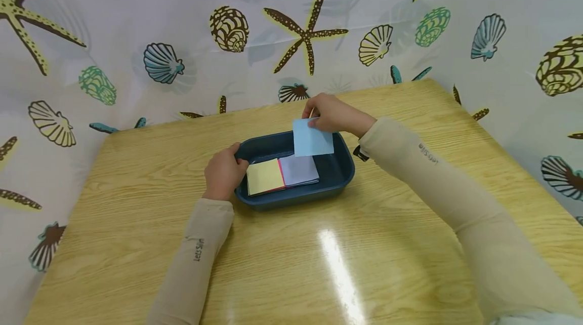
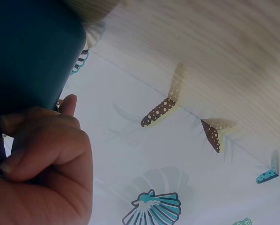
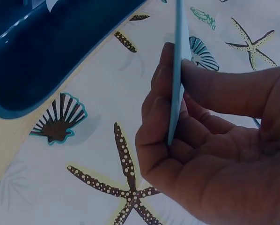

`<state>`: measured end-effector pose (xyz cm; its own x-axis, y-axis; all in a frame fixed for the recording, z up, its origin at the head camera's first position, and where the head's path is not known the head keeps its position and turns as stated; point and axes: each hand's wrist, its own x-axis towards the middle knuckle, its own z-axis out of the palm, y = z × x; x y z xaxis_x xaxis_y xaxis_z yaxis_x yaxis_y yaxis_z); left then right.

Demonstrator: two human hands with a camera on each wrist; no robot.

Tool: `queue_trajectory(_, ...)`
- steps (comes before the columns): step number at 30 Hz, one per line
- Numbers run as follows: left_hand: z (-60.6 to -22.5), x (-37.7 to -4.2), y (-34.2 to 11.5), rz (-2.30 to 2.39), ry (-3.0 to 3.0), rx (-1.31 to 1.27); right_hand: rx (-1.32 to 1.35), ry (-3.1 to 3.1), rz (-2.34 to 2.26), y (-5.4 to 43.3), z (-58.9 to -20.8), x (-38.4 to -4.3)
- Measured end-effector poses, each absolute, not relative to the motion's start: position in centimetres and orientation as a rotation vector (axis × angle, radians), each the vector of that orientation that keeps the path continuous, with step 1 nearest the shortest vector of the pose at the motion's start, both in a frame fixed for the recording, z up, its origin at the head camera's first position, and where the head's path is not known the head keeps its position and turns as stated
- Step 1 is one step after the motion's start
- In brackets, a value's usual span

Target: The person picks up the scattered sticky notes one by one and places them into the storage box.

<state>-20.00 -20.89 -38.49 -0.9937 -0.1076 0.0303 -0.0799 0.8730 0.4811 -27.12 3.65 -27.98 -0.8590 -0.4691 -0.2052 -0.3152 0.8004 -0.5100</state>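
A dark blue plastic bin (image 1: 296, 198) stands on the table. My left hand (image 1: 221, 173) grips its left rim, thumb over the inner side; the left wrist view shows curled fingers (image 2: 51, 140) against the outer wall. Inside the bin, a yellow sticky-note pad (image 1: 265, 177) lies beside a lavender sticky-note pad (image 1: 299, 169), with a pink edge between them. Above the bin's right back part, my right hand (image 1: 337, 113) pinches a light blue sticky-note pad (image 1: 313, 140) by its top edge. The right wrist view shows that thin pad (image 3: 176, 89) edge-on between thumb and fingers.
The wooden table (image 1: 150, 188) surrounds the bin. Behind and beside it hangs a white cloth (image 1: 191, 16) printed with shells and starfish. A small black object (image 1: 361, 153) shows at my right wrist, right of the bin.
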Motion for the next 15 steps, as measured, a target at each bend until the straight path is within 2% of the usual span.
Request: queue_trajectory(15, -38.3, -20.1, -21.0, -0.756, -3.003, 0.170, -0.710, 2.516, -0.313, -0.8, -31.3, -28.1)
